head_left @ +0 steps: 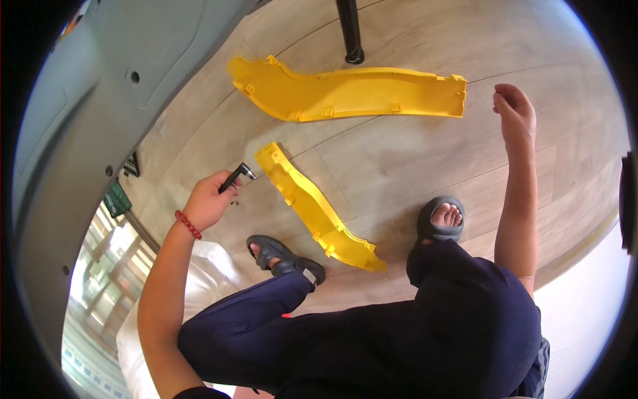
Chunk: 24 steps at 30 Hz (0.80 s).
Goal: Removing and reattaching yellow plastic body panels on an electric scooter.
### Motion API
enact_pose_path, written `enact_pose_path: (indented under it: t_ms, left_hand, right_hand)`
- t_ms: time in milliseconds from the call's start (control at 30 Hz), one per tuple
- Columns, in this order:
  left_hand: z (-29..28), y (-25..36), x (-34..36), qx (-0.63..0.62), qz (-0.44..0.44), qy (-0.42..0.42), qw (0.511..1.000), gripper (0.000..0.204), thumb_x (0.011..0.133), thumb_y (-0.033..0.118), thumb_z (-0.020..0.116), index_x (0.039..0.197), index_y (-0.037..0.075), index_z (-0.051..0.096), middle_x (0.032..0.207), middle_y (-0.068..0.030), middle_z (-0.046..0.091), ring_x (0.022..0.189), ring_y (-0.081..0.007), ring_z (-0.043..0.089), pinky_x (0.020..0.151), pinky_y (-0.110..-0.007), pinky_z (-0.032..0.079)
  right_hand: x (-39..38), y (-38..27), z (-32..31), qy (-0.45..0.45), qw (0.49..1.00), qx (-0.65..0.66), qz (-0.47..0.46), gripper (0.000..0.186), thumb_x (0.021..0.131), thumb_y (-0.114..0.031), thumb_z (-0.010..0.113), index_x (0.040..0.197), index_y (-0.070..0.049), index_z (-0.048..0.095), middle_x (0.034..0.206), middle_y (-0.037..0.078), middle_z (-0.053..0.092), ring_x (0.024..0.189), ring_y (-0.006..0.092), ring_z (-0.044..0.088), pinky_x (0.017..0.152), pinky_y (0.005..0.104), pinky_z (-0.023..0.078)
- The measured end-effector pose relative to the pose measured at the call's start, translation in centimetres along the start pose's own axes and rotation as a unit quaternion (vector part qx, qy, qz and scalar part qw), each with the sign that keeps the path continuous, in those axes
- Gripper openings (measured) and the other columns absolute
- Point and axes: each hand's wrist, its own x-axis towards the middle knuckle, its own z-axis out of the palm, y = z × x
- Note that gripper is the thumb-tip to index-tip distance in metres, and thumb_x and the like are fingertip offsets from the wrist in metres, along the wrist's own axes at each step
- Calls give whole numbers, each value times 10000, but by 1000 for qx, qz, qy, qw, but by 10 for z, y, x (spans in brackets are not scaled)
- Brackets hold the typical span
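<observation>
My left hand [211, 198], with a red bead bracelet on its wrist, grips a black angled driver [232, 178] with a bent metal head. Beneath its fingers, small dark bits like screws [234, 202] show; I cannot tell whether they are held or lie on the floor. Out to the right, my right hand [516, 114] is raised with fingertips pinched together; anything between them is too small to make out. Between the hands, a narrow curved yellow plastic panel [318, 211] lies on the floor. Farther away lies a wider yellow panel [359, 94], its right end nearest my right hand.
A large grey panel [116, 86] with holes fills the left side. Beyond the wide yellow panel stands a black leg [350, 33]. My sandalled feet flank the narrow panel. At the left are a green case [117, 199] and a white bag-like thing [211, 263].
</observation>
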Motion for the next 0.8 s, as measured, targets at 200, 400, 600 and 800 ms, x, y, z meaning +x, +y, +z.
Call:
enact_pose_path:
  t_ms: [200,400,600,800]
  left_hand:
    - [18,63,1,-29,83,-15,996,135,850,32,493,956,36,576,794,-1,579,673,-58,507,601,-205,424]
    - [51,148,1,55,195,13,979,128,836,41,520,947,22,579,775,-26,581,664,-126,538,621,-261,436]
    - [70,203,8,345,359,30,867,217,729,-8,530,932,40,589,850,-158,580,770,-315,559,667,-360,450]
    - [73,223,17,347,455,130,810,220,710,5,571,927,33,595,883,-138,584,830,-313,560,710,-371,450]
  right_hand:
    - [16,27,-5,83,956,-261,-106,239,778,-122,557,997,-63,633,944,123,627,864,263,604,784,341,469]
    - [-5,1,19,108,920,-317,-205,203,807,-105,562,991,-71,641,1054,141,565,956,300,556,795,359,466]
    - [-83,-107,58,-433,880,92,-170,267,876,-129,543,1119,-20,554,1010,116,592,897,182,560,756,297,439]
    - [-87,-110,84,-397,900,36,-177,245,889,-217,530,933,24,537,712,200,558,666,320,561,618,371,440]
